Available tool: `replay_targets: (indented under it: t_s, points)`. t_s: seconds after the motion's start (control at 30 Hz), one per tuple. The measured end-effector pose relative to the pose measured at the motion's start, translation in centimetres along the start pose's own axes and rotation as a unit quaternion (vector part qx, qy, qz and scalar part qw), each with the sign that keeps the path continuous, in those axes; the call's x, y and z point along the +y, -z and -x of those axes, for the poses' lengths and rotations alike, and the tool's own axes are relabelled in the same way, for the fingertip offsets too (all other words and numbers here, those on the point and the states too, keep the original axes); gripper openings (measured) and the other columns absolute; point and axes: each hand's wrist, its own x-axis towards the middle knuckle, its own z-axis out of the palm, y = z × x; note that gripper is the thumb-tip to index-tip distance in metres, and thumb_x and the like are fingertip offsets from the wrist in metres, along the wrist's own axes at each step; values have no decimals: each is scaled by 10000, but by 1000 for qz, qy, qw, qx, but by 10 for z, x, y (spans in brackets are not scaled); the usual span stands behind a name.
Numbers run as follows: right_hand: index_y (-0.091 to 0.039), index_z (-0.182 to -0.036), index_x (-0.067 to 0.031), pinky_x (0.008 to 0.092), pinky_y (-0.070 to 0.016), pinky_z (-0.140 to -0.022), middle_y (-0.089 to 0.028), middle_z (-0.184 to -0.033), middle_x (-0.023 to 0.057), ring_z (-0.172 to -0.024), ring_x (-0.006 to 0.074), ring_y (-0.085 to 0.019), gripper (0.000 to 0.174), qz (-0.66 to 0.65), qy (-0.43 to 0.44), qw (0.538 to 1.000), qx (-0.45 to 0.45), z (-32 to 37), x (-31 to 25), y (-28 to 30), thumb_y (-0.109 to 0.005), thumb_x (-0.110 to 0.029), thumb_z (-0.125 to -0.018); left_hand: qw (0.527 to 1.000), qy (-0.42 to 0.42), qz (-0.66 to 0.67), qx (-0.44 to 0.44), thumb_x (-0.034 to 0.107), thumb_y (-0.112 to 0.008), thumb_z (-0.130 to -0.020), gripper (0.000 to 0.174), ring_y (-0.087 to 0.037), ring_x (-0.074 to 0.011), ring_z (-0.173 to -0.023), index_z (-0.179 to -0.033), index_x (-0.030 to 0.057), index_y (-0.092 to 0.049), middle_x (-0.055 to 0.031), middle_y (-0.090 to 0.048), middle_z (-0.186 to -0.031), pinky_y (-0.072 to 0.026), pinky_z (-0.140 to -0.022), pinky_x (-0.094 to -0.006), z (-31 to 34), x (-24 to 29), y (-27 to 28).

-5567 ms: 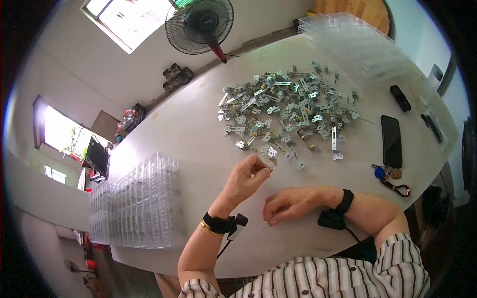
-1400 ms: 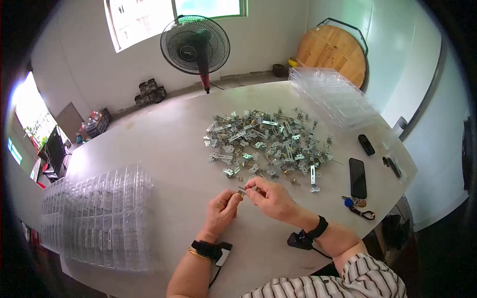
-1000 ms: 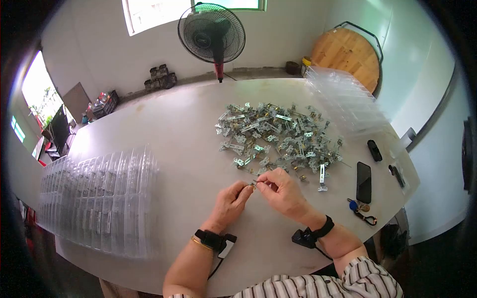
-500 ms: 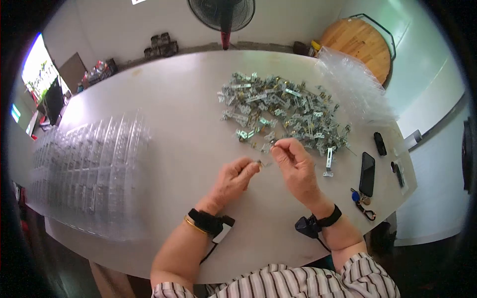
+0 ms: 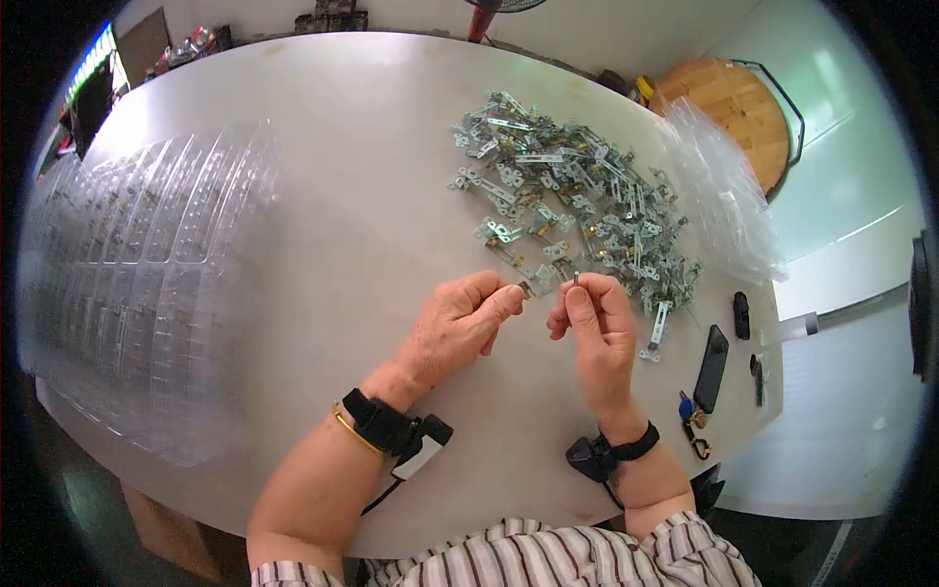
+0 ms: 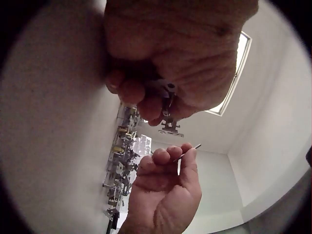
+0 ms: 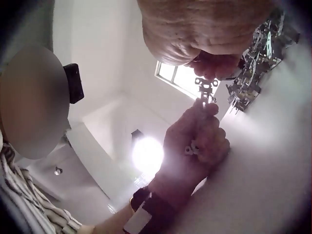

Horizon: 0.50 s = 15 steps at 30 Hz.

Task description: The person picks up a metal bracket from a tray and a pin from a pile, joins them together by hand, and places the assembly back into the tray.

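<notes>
My left hand (image 5: 460, 321) grips a small flat metal bracket with holes (image 7: 205, 87), its end sticking out past the thumb and index finger. Much of the bracket lies hidden in the curled fingers; its notched end (image 6: 170, 126) shows in the left wrist view. Just to the right, my right hand (image 5: 602, 328) pinches a thin metal pin (image 6: 197, 146) between thumb and fingers. A small gap separates the two hands. Beyond them spreads a heap of similar metal brackets (image 5: 597, 186), some with brass-coloured parts.
Clear plastic trays with small parts in them (image 5: 147, 284) stand at the left. More clear plastic trays (image 5: 719, 186) lie at the back right. A phone (image 5: 712, 369), keys (image 5: 693, 416) and a small black object (image 5: 741, 315) rest near the right edge.
The head view has tilted down. About a second ago both hands met at the bracket; the right hand has since drawn away from the left and turned upward, pinching the pin.
</notes>
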Motion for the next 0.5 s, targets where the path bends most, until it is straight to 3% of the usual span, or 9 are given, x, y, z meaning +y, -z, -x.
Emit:
replay_targets:
  t_s: [0.3, 0.37, 0.5]
  points:
    - [-532, -1111, -53, 259, -478, -617, -592, -797, 37, -678, 105, -551, 125, -38, -15, 999, -21, 2, 3, -2, -513, -160, -1050, 1000, -11, -14, 4, 385, -564, -1014, 377, -442, -49, -485, -884, 38, -636, 49, -470, -560, -342, -449, -234, -2, 0, 1]
    - [-532, -1108, -54, 259, -477, -615, -590, -793, 36, -675, 105, -550, 126, -40, -13, 999, -20, 3, 4, -2, -510, -164, -1052, 1000, 18, -20, 4, 338, -589, -991, 351, -518, -70, -520, -888, 11, -663, 3, -533, -589, -415, -484, -261, -2, 2, 2]
    - [-528, -1100, -57, 258, -474, -612, -586, -788, 36, -670, 105, -550, 128, -40, -7, 999, -20, 3, 6, -2, -504, -175, -1055, 999, 23, -29, 6, 338, -588, -987, 354, -527, -78, -528, -894, 5, -662, -3, -536, -595, -425, -488, -272, 0, 6, 3]
